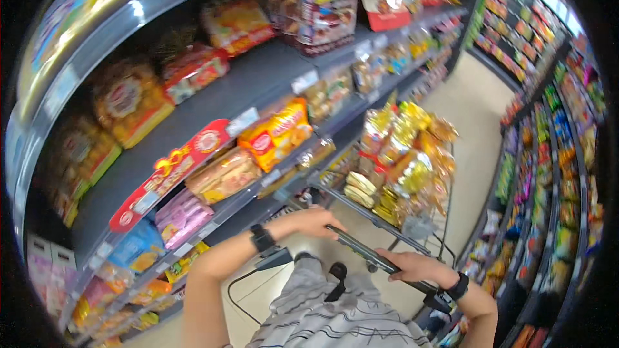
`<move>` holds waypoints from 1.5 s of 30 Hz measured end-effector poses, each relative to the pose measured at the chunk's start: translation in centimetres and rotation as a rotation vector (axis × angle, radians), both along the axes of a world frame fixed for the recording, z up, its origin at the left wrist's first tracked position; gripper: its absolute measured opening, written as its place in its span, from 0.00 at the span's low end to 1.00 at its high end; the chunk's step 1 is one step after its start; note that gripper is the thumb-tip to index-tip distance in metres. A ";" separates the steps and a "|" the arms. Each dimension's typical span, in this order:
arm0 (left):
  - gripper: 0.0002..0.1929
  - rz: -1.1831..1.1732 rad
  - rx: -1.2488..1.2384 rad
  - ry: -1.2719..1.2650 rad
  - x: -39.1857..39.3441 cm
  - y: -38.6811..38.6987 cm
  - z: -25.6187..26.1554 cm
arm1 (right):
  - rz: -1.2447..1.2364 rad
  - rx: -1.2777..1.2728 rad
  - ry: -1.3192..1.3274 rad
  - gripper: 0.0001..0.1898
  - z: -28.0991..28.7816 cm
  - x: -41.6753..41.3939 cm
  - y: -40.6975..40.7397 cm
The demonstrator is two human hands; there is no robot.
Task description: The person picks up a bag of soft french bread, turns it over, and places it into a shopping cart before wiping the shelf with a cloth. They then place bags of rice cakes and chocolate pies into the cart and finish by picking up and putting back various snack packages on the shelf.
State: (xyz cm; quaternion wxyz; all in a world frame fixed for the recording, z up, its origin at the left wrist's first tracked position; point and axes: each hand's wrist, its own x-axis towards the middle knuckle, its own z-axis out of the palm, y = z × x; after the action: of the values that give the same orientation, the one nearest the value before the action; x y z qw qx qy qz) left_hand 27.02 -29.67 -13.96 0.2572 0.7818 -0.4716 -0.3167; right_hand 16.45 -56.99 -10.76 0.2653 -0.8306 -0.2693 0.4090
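Note:
Both hands are on the dark handlebar [363, 251] of a shopping cart. My left hand [314, 222] holds its left end, with the wrist in a black band. Further right, my right hand [411, 267] lies over the bar, fingers curled round it; that wrist also wears a black band. Beyond the bar stands the wire cart basket [338, 193], heaped with shiny gold and clear packets [411, 154] of packaged food. A pale yellow packet [360, 188] lies at the heap's near left side.
Shelves with packaged bread and cakes [217, 176] run along the left, close to the cart. Shelves of colourful snack bags [537, 193] line the right side. The tiled aisle floor [476, 101] runs ahead between them to another stocked shelf [517, 24].

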 end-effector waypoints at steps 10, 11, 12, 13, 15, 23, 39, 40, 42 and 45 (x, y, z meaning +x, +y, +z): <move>0.21 -0.168 0.149 0.237 -0.6 0.4 1.3 | -0.095 0.002 0.125 0.38 0.5 -1.8 2.1; 0.21 -0.186 0.147 0.249 0.1 0.3 1.9 | -0.081 -0.063 0.191 0.37 0.8 -1.7 2.2; 0.22 -0.258 0.164 0.287 0.9 -0.1 2.7 | -0.068 -0.034 0.232 0.37 1.6 -1.0 2.0; 0.24 -0.335 0.183 0.330 1.8 -0.3 3.4 | -0.045 -0.013 0.269 0.34 2.0 -0.4 1.8; 0.27 -0.348 0.184 0.216 4.5 -1.7 6.0 | -0.101 0.051 0.096 0.31 1.4 0.0 -0.1; 0.21 0.040 -0.021 0.175 16.1 -8.1 7.5 | -0.582 0.130 -0.191 0.23 8.0 10.0 -7.1; 0.28 0.053 0.149 0.143 17.2 -14.6 -6.5 | -1.006 -0.088 -0.335 0.14 -7.4 16.2 -11.5; 0.34 0.095 0.052 0.051 16.9 -15.1 -4.6 | -1.049 -0.027 -0.377 0.14 -4.8 15.9 -12.6; 0.38 0.149 -0.055 0.017 17.4 -14.7 -2.1 | -0.996 0.014 -0.399 0.13 1.8 15.6 -12.1; 0.49 0.190 -0.268 0.114 17.7 -15.6 0.8 | -0.891 0.357 -0.391 0.15 7.7 13.7 -13.3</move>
State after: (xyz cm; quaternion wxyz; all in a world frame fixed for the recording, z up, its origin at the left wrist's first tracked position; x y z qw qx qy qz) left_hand 44.70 -45.29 -13.13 0.4140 0.7623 -0.4183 -0.2693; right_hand 30.13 -70.24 -3.09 0.4961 -0.8673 0.0001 0.0412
